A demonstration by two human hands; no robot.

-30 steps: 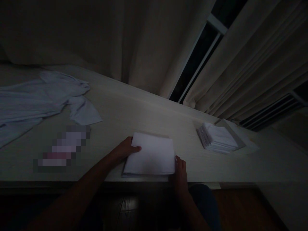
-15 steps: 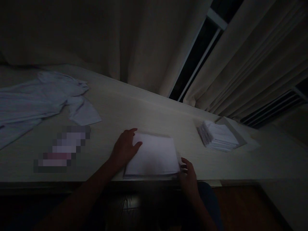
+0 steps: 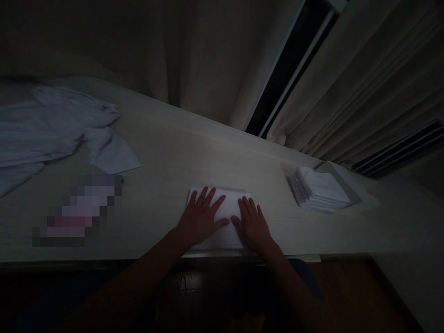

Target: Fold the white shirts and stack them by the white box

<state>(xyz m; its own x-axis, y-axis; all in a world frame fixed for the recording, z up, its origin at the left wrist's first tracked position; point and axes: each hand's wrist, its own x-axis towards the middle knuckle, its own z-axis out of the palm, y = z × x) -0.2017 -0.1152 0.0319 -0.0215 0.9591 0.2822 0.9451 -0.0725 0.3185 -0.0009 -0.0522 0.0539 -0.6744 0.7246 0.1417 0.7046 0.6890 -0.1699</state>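
A folded white cloth [image 3: 222, 238] lies near the front edge of the pale table, its shape a flat rectangle. My left hand [image 3: 204, 216] rests palm down on its left half, fingers spread. On the right half my right hand [image 3: 254, 225] also lies flat, fingers stretched forward. Both thumbs point inward, with a strip of bare cloth between them. Much of the cloth is hidden under the hands, and the picture is dim.
A stack of folded white cloths [image 3: 324, 189] stands to the right, against a flat board-like piece [image 3: 342, 180]. A crumpled white garment [image 3: 62, 125] spreads over the left. In front of it is a pixelated item [image 3: 79, 206]. Curtains [image 3: 208, 69] hang behind the table [image 3: 163, 152].
Both hands have moved onto the top of the folded cloth from its left and right edges, and now lie flat. The view has shifted slightly.
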